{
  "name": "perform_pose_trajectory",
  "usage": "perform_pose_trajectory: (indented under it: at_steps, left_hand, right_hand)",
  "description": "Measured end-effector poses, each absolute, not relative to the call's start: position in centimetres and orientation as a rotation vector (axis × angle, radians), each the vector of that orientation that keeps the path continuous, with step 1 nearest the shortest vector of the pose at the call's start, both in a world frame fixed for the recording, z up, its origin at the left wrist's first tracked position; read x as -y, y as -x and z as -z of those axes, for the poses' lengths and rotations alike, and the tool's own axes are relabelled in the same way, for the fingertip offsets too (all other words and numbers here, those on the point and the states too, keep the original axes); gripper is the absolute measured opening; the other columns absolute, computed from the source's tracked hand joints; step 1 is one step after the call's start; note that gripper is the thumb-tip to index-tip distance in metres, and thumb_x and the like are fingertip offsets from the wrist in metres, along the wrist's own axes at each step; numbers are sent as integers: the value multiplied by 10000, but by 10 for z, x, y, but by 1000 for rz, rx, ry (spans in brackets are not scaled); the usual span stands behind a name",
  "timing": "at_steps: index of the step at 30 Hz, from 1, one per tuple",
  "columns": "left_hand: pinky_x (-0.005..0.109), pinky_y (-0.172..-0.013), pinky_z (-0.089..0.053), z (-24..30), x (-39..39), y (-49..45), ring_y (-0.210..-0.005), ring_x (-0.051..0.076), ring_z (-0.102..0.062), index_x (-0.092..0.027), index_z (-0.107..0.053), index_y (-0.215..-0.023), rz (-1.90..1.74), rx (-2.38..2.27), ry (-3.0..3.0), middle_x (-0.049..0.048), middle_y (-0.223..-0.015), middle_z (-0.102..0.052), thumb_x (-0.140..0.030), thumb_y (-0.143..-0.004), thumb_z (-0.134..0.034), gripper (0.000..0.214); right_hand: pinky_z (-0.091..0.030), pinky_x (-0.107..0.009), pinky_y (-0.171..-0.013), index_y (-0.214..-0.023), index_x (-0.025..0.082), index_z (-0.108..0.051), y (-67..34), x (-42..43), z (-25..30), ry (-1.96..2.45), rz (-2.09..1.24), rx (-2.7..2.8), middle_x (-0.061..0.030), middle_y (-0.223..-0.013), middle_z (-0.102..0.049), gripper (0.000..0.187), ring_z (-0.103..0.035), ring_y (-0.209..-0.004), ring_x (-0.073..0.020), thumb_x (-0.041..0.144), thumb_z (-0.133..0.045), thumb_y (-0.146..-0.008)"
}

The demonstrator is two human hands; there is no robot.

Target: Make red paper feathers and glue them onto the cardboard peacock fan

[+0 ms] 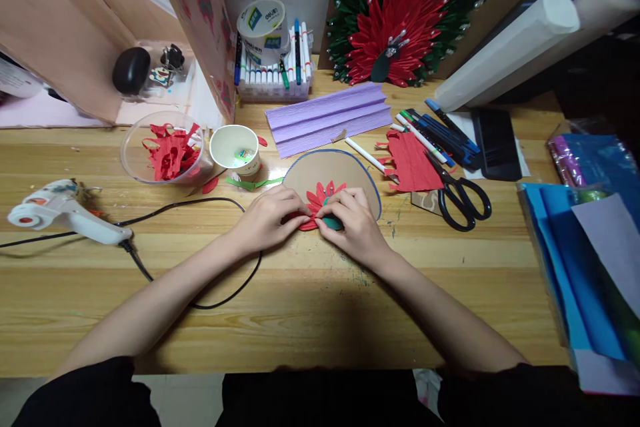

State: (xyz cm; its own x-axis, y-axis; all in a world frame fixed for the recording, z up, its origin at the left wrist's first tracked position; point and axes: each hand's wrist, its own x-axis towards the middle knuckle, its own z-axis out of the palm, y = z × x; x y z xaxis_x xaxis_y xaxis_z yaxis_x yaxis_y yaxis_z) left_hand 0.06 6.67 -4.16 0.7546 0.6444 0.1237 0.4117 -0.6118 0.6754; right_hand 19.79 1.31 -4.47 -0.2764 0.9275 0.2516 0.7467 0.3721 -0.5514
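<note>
A brown cardboard piece [320, 170] with a rounded, blue-outlined edge lies on the table in front of me. Red crepe-paper petals [325, 192] fan out on its lower part, around a dark green shape [332, 221]. My left hand [273, 217] is closed, thumb and fingers pinching a red petal at the left of the fan. From the other side my right hand [357, 223] pinches at the same petal, its fingers covering part of the green shape. The fingertips of both hands nearly meet, and the petal's tip is partly hidden between them.
A white glue gun [75, 217] with a looping black cord lies left. Behind are a plastic bowl of red scraps [173, 153], a paper cup [235, 150] and purple crepe paper [330, 120]. Black scissors [463, 203], red crepe paper [413, 160] and several pens lie right.
</note>
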Motion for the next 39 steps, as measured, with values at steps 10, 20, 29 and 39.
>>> perform_pose_trajectory:
  at_steps: [10, 20, 29, 39]
  left_hand:
    - [300, -700, -424, 23, -81, 9, -778, 170, -556, -173, -647, -827, -400, -967, -2250, 39, -798, -649, -314, -843, -575, 159]
    - [274, -646, -394, 29, -82, 11, -736, 164, -528, -169, -632, -790, -303, -1021, -2253, 30, -745, -608, -282, -806, -610, 116]
    - [283, -673, -404, 34, -83, 10, -756, 169, -530, -173, -639, -777, -306, -1015, -2212, 30, -750, -613, -287, -813, -621, 121]
    - [266, -658, -396, 37, -84, 12, -747, 160, -535, -165, -638, -785, -354, -1031, -2200, 31, -757, -616, -306, -824, -612, 149]
  right_hand:
    - [-409, -383, -814, -844, 204, -662, -203, -13, 42, 1424, -458, 2064, -59, -826, -617, 71, -482, -878, -224, 231, -602, -818]
    - [-401, -410, -846, -981, 212, -661, -200, -12, 46, 1328, -443, 2183, -74, -937, -613, 188, -458, -936, -241, 262, -610, -807]
    - [-411, -416, -851, -980, 204, -657, -200, -11, 48, 1305, -410, 2196, -78, -935, -613, 186, -464, -934, -243, 260, -608, -810]
    - [-414, -413, -873, -974, 217, -655, -201, -11, 50, 1262, -386, 2191, -71, -930, -614, 178, -468, -939, -237, 242, -612, -803]
